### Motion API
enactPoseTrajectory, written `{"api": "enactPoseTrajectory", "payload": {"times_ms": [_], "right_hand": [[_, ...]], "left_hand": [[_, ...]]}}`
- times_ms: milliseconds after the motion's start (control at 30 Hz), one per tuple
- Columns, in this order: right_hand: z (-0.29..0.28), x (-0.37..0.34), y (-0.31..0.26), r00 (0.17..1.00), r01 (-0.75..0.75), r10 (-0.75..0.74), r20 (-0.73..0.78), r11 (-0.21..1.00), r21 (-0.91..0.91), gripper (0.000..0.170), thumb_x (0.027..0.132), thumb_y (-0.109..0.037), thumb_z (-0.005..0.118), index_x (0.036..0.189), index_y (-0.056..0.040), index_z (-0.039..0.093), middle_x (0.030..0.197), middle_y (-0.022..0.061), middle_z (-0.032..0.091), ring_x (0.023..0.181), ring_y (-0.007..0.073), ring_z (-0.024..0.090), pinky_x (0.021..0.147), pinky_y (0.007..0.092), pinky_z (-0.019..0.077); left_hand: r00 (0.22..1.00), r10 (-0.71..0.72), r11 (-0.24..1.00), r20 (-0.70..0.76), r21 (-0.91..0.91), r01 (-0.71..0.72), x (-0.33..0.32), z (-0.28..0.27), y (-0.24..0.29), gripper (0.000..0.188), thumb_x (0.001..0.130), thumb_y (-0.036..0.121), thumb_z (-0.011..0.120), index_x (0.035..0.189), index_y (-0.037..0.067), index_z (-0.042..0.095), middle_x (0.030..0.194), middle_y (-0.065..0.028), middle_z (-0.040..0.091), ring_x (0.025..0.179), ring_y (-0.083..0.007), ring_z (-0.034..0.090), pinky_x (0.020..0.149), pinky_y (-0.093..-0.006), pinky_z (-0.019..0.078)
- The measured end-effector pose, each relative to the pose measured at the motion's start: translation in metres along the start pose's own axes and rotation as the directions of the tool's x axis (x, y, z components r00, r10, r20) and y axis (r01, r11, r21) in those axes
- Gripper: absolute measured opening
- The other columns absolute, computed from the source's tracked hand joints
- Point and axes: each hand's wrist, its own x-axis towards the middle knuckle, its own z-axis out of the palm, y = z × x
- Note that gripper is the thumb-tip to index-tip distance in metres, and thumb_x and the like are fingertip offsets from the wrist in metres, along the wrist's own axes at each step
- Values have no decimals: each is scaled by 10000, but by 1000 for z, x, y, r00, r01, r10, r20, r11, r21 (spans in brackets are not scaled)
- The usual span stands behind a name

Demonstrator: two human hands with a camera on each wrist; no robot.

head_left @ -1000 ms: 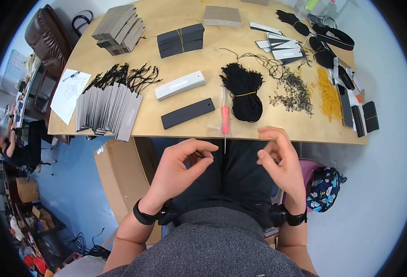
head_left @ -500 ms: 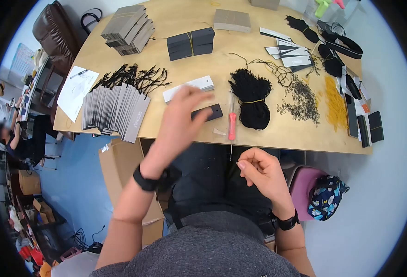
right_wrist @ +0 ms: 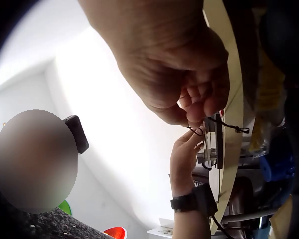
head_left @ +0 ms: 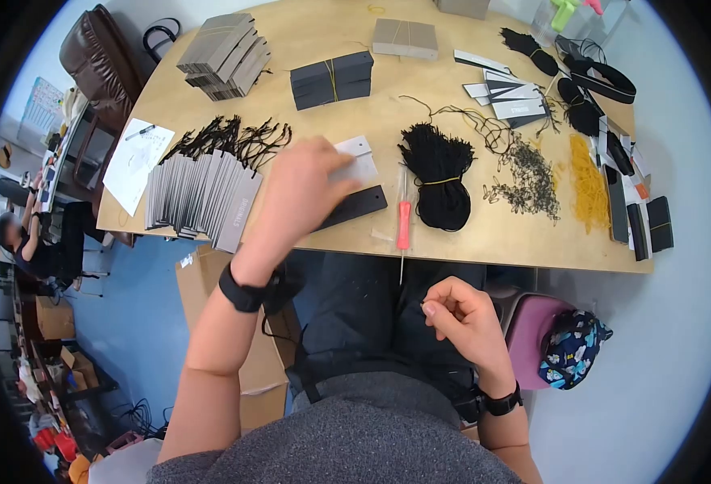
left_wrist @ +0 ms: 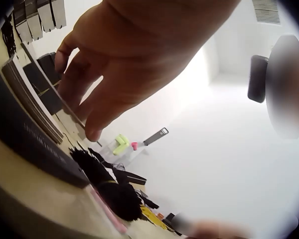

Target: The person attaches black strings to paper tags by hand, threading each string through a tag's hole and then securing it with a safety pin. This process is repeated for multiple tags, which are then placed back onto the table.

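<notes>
My left hand (head_left: 299, 189) is over the small stack of white printed tags (head_left: 362, 165) on the table. In the left wrist view its thumb and fingers hold one thin tag (left_wrist: 49, 82), seen edge-on and raised from the stack. Just in front lies a dark tag stack (head_left: 355, 208). Over the lap, my right hand (head_left: 464, 319) has curled fingers; in the right wrist view its thumb and fingertips pinch a thin black cord (right_wrist: 229, 125), looped on one side and knotted at its end. A pink-handled tool (head_left: 404, 226) with a thin shaft overhangs the table edge.
Fanned tags with black cords (head_left: 202, 194) lie at left, beside a paper sheet (head_left: 133, 161). A tied black cord bundle (head_left: 440, 177), a heap of small pins (head_left: 525, 181) and yellow bands (head_left: 588, 185) lie to the right. Dark banded cards (head_left: 331, 79) stand behind.
My left hand has moved from over the lap forward to the white tags and raised one. My right hand has lowered slightly, its fingers now curled around the cord.
</notes>
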Motion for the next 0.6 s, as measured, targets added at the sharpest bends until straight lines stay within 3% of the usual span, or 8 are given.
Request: {"api": "enactPoseTrajectory", "payload": {"times_ms": [133, 400, 600], "right_hand": [[1, 3, 2, 1000, 8, -8, 19, 1000, 3, 94, 943, -94, 633, 918, -11, 599, 695, -11, 585, 574, 25, 510, 522, 193, 396], [2, -2, 2, 999, -9, 10, 38, 1000, -5, 94, 940, -99, 637, 917, -13, 605, 705, -7, 587, 587, 27, 520, 534, 194, 406], [-1, -7, 3, 1000, -9, 9, 19, 1000, -12, 93, 940, -101, 638, 922, -16, 607, 712, -10, 588, 596, 26, 524, 538, 191, 410]], "left_hand": [[995, 27, 994, 97, -111, -16, -28, 15, 13, 325, 723, 203, 792, 980, 18, 721, 876, -128, 639, 846, -316, 602, 751, -398, 477], [989, -107, 984, 102, -128, 120, -27, 27, 16, 278, 723, 152, 756, 967, 22, 724, 898, -131, 653, 894, -314, 620, 789, -380, 494], [1000, -26, 989, -13, -148, 24, -39, 3, 39, 303, 694, 106, 751, 978, 21, 688, 936, -124, 636, 892, -310, 621, 789, -368, 504]]}}
